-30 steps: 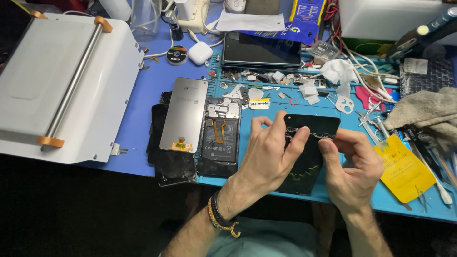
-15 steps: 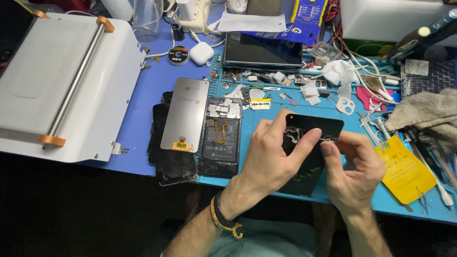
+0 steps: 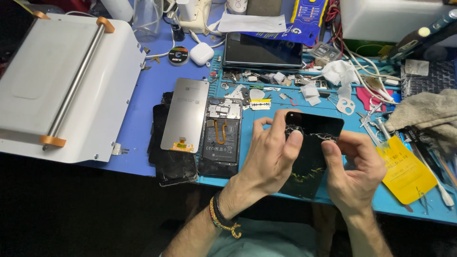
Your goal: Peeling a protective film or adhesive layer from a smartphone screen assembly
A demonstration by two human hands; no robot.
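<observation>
Both my hands hold a black cracked phone screen [image 3: 312, 157] over the front of the blue work mat [image 3: 147, 90]. My left hand [image 3: 271, 154] grips its left edge, with the fingertips pressed on the cracked band near the top. My right hand [image 3: 354, 171] pinches the right edge at the same cracked band. The screen is tilted, its top end pointing away from me. To the left lie an opened phone body [image 3: 221, 135] with its battery and boards exposed, a silver display panel [image 3: 185, 114], and another black cracked glass [image 3: 171, 166].
A white machine with a steel roller bar [image 3: 62, 81] fills the left. A dark tablet [image 3: 264, 50] lies at the back, with small parts and tissue scraps before it. A yellow packet [image 3: 404, 169], tools, cables and a grey cloth [image 3: 428, 114] crowd the right.
The screen has shifted slightly right and toward me. My left fingers moved from its top edge onto the cracked band, and my right hand closed in on the right edge.
</observation>
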